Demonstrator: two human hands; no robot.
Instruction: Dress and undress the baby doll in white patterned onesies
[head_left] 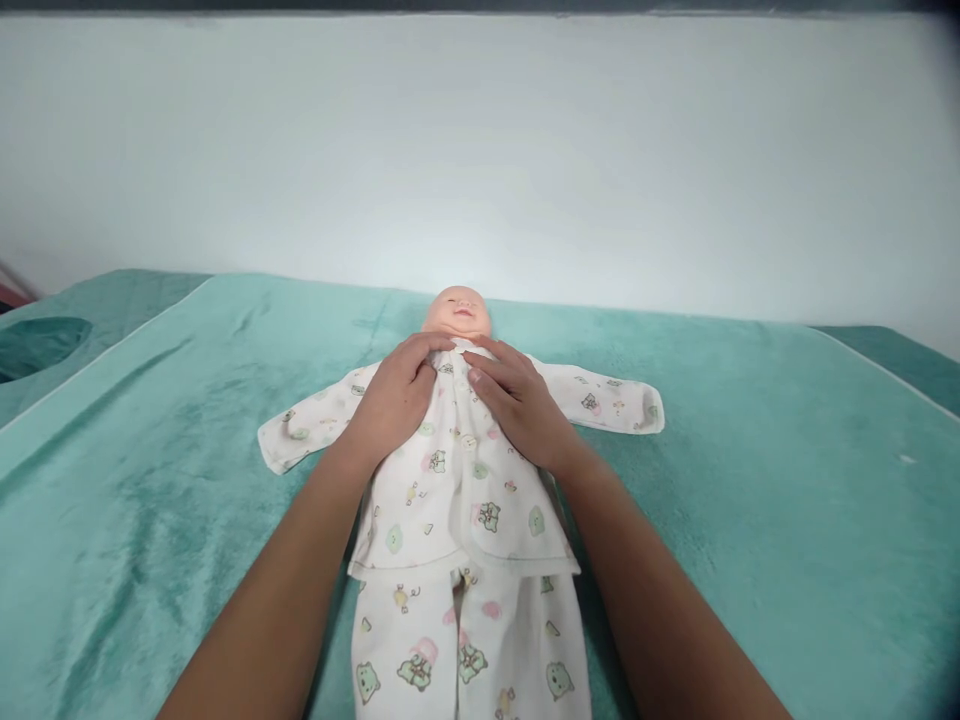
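Head view: doll (459,308) face-up at centre; left hand (401,392) at eleven o'clock, right hand (521,402) at one, on its shirt (442,500) — cannot tell whether either grip pinches cloth; uneven tugging could skew it.

Matt cloth pajama top (487,490) and pants (517,625); smooth, plastic-looking doll (459,310) at centre; plush, napped blanket (757,490); smooth wall (480,150) above.

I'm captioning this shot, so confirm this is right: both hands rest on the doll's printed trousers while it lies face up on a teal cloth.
Wrong garment: the head view shows the left hand and right hand on the upper front of the printed top. The doll does lie face up on the teal cloth.
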